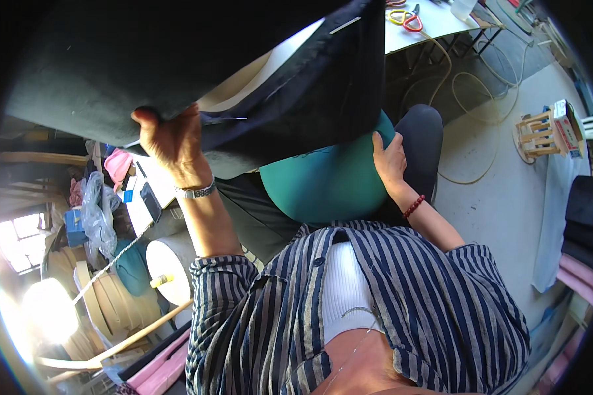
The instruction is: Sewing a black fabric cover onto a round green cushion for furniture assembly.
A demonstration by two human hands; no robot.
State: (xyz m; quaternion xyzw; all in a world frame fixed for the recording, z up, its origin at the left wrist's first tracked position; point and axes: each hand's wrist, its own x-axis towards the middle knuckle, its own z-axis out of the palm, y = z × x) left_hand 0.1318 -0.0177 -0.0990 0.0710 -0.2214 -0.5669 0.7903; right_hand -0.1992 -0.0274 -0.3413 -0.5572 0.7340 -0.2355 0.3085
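A large black cloth-covered piece fills the upper left, close to me. Through a gap in its cloth shows a pale, curved inner surface. My left hand, with a metal watch on the wrist, is closed on its lower edge; part of the fingers is hidden by the cloth. A smooth teal padded piece rests across my lap, its upper part covered by the black piece. My right hand, with a red bead bracelet at the wrist, grips its right edge beside my dark-trousered knee.
Scissors with red and yellow handles lie on a white table at the far right. A hose loops over the floor. A wooden stool with a box stands right. Curved wooden parts and plastic bags crowd the left.
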